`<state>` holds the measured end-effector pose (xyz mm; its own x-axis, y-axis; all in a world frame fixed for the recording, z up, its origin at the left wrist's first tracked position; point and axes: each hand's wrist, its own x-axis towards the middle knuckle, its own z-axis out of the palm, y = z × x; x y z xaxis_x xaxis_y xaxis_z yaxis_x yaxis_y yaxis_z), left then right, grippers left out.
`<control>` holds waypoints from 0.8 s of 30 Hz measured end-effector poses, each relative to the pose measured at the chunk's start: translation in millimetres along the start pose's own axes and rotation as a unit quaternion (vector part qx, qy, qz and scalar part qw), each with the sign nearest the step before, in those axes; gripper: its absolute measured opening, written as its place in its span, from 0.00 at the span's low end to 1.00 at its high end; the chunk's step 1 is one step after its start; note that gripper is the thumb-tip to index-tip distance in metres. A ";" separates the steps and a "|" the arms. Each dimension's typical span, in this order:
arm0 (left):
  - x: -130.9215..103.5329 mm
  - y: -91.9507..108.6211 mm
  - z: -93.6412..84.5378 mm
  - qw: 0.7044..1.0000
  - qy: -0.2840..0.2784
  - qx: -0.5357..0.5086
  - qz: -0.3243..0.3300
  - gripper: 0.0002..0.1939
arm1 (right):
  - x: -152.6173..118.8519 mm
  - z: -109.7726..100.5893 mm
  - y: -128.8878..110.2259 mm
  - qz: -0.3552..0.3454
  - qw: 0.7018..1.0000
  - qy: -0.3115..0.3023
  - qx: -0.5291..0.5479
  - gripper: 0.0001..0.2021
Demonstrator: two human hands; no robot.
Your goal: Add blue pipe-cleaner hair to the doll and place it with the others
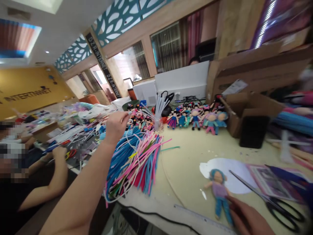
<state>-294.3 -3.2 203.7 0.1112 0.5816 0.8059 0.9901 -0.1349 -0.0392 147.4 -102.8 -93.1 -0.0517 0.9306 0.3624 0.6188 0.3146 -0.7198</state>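
My left hand [116, 125] reaches out over the near edge of a heap of chenille stems [137, 163] in blue, pink, white and green. Its fingers curl forward beside the small dolls; what they hold, if anything, is hidden. At the lower right, my right hand [249, 213] has its fingertips closed on the leg of a small doll [218, 191] with blue hair, a lilac top and blue trousers. The doll lies over the edge of a white paper piece [238, 184]. Black-handled scissors [276, 204] rest just right of it.
Finished dolls [195, 119] crowd the back of the table, beside a cup of white sticks [158, 120]. Cardboard boxes [234, 114] and a black block [254, 132] stand on the right. A ruler [195, 217] lies along the front edge. On the left, a co-worker's arm [57, 173] is near red-handled scissors [70, 154].
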 end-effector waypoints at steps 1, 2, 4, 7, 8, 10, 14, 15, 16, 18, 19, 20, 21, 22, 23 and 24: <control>0.0 24.2 -12.5 0.999 0.016 -0.024 0.031 0.12 | 1.1 -2.1 -5.0 -0.003 1.000 -0.006 0.011 0.18; -1.3 47.7 -25.5 0.997 0.037 -0.054 0.050 0.11 | 2.2 -4.9 -11.3 0.001 1.000 -0.009 0.021 0.18; -7.8 90.8 -50.7 0.986 0.078 -0.139 0.052 0.08 | 3.7 -14.5 -28.2 0.018 0.999 0.009 0.048 0.17; -27.9 144.5 -80.3 0.936 0.089 -0.340 0.002 0.08 | 2.3 -38.1 -66.5 0.031 0.993 0.040 0.111 0.15; -37.4 160.0 -87.2 0.917 0.086 -0.390 -0.002 0.08 | 1.0 -46.8 -82.7 0.028 0.988 0.029 0.150 0.14; -59.4 188.7 -96.8 0.894 0.072 -0.441 0.026 0.09 | -1.4 -62.2 -117.3 0.025 0.962 -0.060 0.264 0.15; -108.4 237.9 -102.0 0.857 -0.026 -0.465 0.219 0.12 | 0.6 -78.0 -173.6 0.100 0.794 -0.215 0.560 0.24; -120.3 247.8 -101.2 0.850 -0.031 -0.460 0.254 0.12 | 2.0 -79.6 -181.5 0.114 0.758 -0.220 0.604 0.24; -131.7 256.2 -99.9 0.847 -0.035 -0.453 0.275 0.13 | 2.9 -81.0 -186.8 0.127 0.737 -0.206 0.631 0.23; -152.9 268.7 -97.4 0.847 -0.033 -0.439 0.299 0.12 | 2.4 -83.1 -191.1 0.141 0.727 -0.167 0.651 0.20; -162.3 273.0 -96.8 0.851 -0.033 -0.430 0.299 0.11 | 0.9 -83.8 -191.1 0.144 0.729 -0.156 0.651 0.20; -170.8 276.4 -97.1 0.851 -0.032 -0.421 0.311 0.11 | -1.3 -84.2 -190.2 0.143 0.728 -0.154 0.652 0.21; -178.2 279.5 -98.4 0.853 -0.033 -0.412 0.318 0.11 | -3.8 -84.1 -188.7 0.141 0.723 -0.162 0.656 0.22; -184.4 282.5 -100.5 0.851 -0.041 -0.405 0.331 0.11 | -6.3 -83.5 -186.7 0.137 0.715 -0.173 0.664 0.23; -189.6 286.0 -103.2 0.846 -0.054 -0.400 0.349 0.10 | -8.6 -82.7 -184.5 0.133 0.705 -0.184 0.672 0.23; -194.0 290.0 -106.2 0.840 -0.066 -0.397 0.363 0.09 | -10.6 -81.7 -181.9 0.132 0.695 -0.192 0.680 0.23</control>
<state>-37.9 -240.3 98.7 0.7216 0.1921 0.6651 0.2940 -0.9548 -0.0431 99.4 -185.1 82.3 -0.4431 0.8890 0.1156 -0.6543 -0.2326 -0.7196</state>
